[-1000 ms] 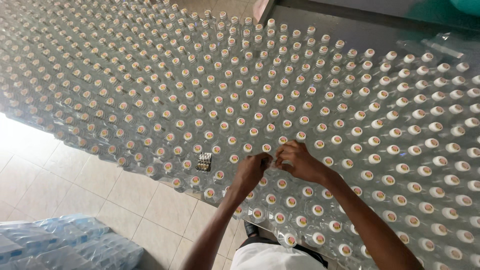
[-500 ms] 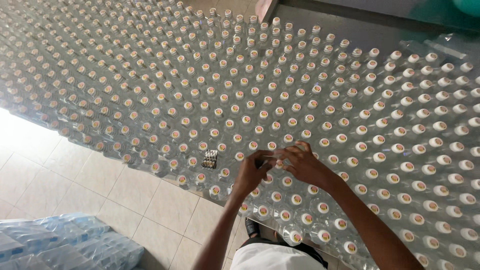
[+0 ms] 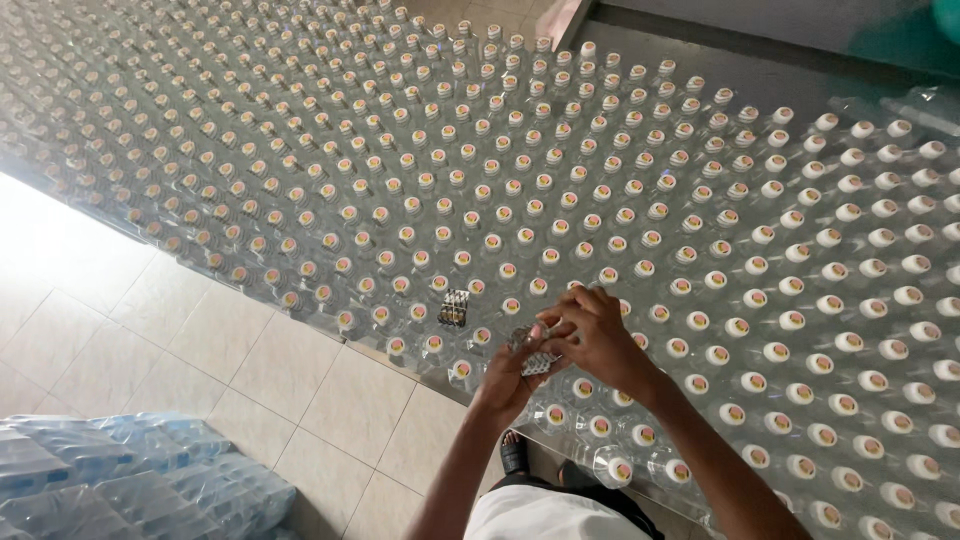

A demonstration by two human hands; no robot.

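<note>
ITEM: blister pack [image 3: 535, 352], small, silvery foil w/ rows of bumps, partly hidden by fingers | LOC: above capped clear bottles [image 3: 700, 250] at near edge | L hand [image 3: 512, 372]: closed on pack from below | R hand [image 3: 592, 332]: fingers pinching pack top | NEARBY: 2nd blister strip [image 3: 453, 307] lying on bottle caps, just left of hands

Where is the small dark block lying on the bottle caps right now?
In the head view the small dark block rests on the capped bottles near their floor-side edge, just left of the left hand and right hand, untouched.
</note>
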